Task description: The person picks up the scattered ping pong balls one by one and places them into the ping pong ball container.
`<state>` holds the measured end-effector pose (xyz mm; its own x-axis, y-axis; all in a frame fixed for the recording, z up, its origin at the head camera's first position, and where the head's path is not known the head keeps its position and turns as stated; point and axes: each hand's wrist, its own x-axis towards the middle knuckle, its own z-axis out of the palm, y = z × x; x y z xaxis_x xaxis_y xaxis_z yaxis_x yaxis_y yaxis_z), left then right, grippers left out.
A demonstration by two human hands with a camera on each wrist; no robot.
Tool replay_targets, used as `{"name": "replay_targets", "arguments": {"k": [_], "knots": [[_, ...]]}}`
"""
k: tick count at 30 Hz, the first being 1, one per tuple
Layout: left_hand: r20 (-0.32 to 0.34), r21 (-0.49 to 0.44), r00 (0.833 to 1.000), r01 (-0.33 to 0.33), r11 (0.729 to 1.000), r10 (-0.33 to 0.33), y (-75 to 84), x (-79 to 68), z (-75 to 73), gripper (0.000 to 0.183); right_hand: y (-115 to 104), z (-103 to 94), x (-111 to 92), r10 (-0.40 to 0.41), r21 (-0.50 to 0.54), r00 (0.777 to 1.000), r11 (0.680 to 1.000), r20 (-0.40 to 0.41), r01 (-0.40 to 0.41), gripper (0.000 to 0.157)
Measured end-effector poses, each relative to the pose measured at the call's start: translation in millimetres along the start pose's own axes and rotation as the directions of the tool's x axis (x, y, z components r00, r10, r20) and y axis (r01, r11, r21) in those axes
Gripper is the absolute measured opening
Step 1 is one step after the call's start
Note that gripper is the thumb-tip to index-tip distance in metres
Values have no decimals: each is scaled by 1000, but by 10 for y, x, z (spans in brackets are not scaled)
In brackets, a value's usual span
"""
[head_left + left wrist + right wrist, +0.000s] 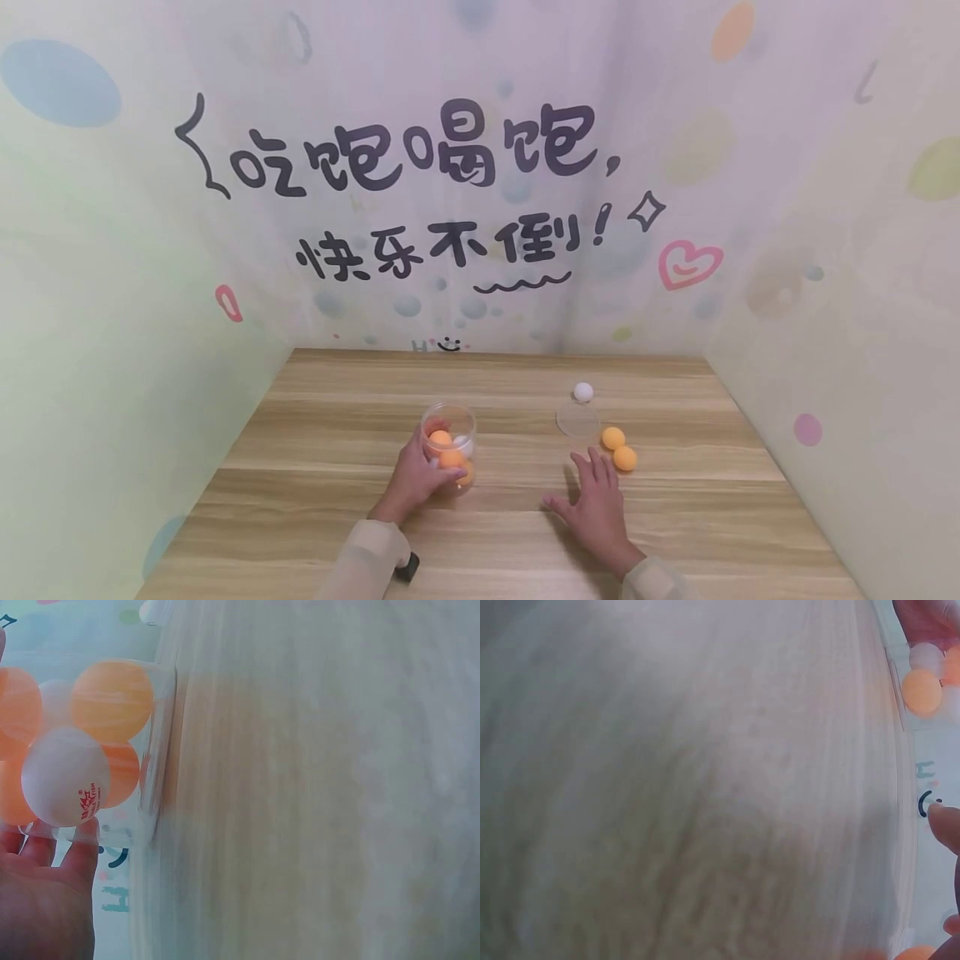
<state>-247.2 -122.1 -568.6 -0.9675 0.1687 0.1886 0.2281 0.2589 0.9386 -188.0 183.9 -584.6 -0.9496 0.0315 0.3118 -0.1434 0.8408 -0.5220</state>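
Note:
My left hand [411, 479] grips a clear plastic jar [448, 415] from its left side, with the thumb across the front. Orange and white table tennis balls are piled inside; a white ball [66, 777] with red print shows through the wall in the left wrist view. To the right, my right hand [597, 510] is over the table with its fingers spread and holds nothing. Just beyond its fingertips lie two orange balls [613, 438] side by side. A clear round lid [577, 421] lies flat behind that hand, and one white ball [583, 392] sits behind the lid.
The wood-grain table [315, 467] meets a printed backdrop [420, 317] with dark lettering at its far edge. Pale side walls [825, 350] close in the table on the left and right. A dark band [407, 568] is at the left wrist.

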Motion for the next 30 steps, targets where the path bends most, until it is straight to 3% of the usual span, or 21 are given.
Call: {"name": "replay_targets", "arguments": {"k": [11, 18, 30], "knots": [[-5, -3, 1000, -15, 1000, 15, 8, -12, -6, 88, -1, 19, -2, -9, 33, 1000, 999, 12, 9, 83], [17, -5, 1000, -13, 1000, 13, 376, -116, -61, 84, 3, 25, 8, 25, 69, 999, 997, 44, -28, 80], [14, -11, 1000, -17, 1000, 17, 358, -115, -51, 86, 10, 53, 18, 41, 150, 998, 988, 37, -46, 73]]}}
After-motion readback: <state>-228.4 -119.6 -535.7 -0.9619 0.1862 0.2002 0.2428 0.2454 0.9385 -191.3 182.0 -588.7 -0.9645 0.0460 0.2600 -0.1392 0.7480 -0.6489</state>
